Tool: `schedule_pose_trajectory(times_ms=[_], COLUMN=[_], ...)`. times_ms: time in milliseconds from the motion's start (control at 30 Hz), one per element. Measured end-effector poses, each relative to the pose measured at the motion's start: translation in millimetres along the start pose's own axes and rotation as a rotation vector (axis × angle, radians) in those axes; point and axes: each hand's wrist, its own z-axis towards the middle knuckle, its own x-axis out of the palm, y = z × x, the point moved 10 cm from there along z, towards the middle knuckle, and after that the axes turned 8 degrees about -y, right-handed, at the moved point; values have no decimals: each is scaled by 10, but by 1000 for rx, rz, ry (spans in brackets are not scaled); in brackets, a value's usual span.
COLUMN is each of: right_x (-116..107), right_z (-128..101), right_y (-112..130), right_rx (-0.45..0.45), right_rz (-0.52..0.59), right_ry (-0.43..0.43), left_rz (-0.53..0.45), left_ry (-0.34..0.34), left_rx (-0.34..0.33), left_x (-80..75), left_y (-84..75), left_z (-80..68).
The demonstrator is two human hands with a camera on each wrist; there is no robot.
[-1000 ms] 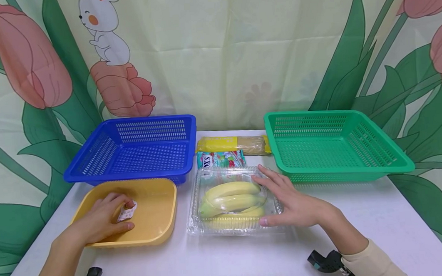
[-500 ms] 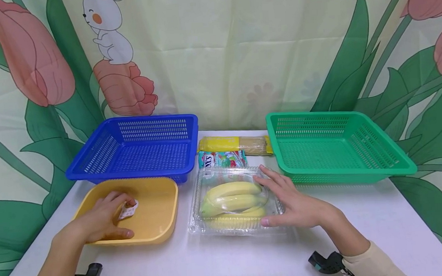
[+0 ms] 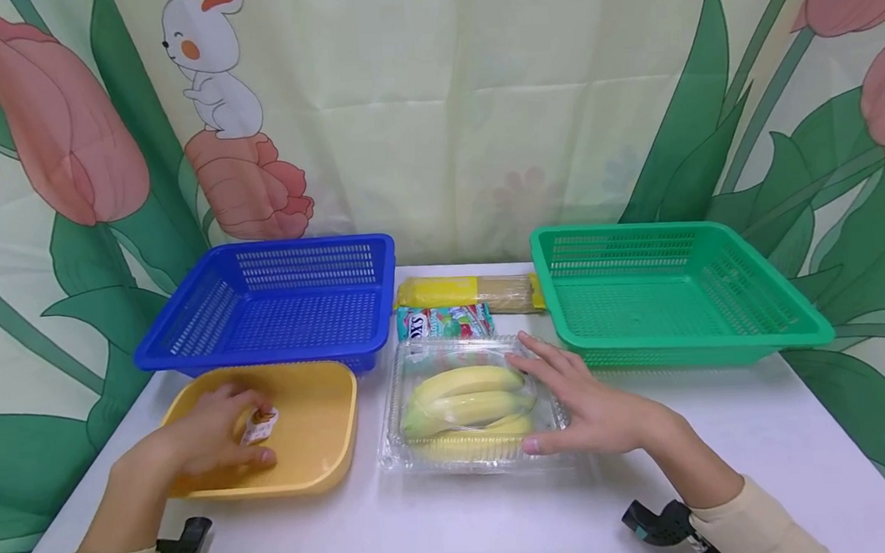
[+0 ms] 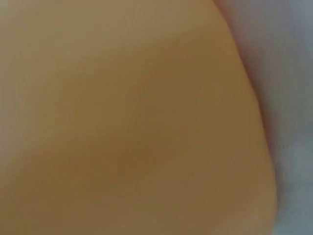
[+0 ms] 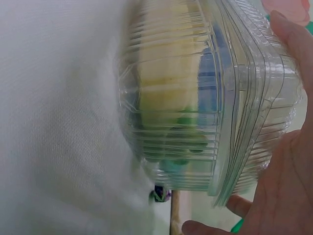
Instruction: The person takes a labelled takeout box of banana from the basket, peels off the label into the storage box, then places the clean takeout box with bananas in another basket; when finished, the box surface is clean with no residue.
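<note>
In the head view my left hand (image 3: 214,430) is down inside a yellow basin (image 3: 312,450). Its index finger bends over a small white and brown packet (image 3: 260,425), while the thumb lies apart on the near side. I cannot tell whether the hidden fingers grip the packet. My right hand (image 3: 587,398) rests at the right side of a clear plastic clamshell box (image 3: 463,452), thumb at the front and fingers spread along the lid. Bananas (image 3: 468,409) lie inside this box. In the right wrist view the same hand (image 5: 288,171) reaches around the lidded box (image 5: 171,117).
Behind the basin stands a blue basket (image 3: 294,318), and a green basket (image 3: 661,298) stands at the back right. Between them lie a yellow noodle-like packet (image 3: 473,294) and a teal candy bag (image 3: 445,321). A printed curtain (image 3: 418,102) closes off the back.
The view shifts slightly with the head. My left thumb shifts a little in the basin; the right hand and the clamshell box stay in place.
</note>
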Motion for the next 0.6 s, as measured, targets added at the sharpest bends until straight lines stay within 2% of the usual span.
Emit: schedule_pose_trajectory(times_ms=[133, 267, 400, 600], right_x=[1, 2, 7, 8], right_z=[13, 39, 44, 24], right_y=[12, 16, 5, -5], right_rx=[-1, -3, 3, 2], right_rz=[-10, -15, -13, -4], right_ry=[1, 2, 3, 0], left_rz=[-36, -83, -122, -173], left_ry=[-60, -92, -111, -109], left_rx=[53, 88, 96, 85], left_x=[-70, -128, -164, -115], left_y=[-126, -242, -322, -463], left_z=[39, 52, 82, 135])
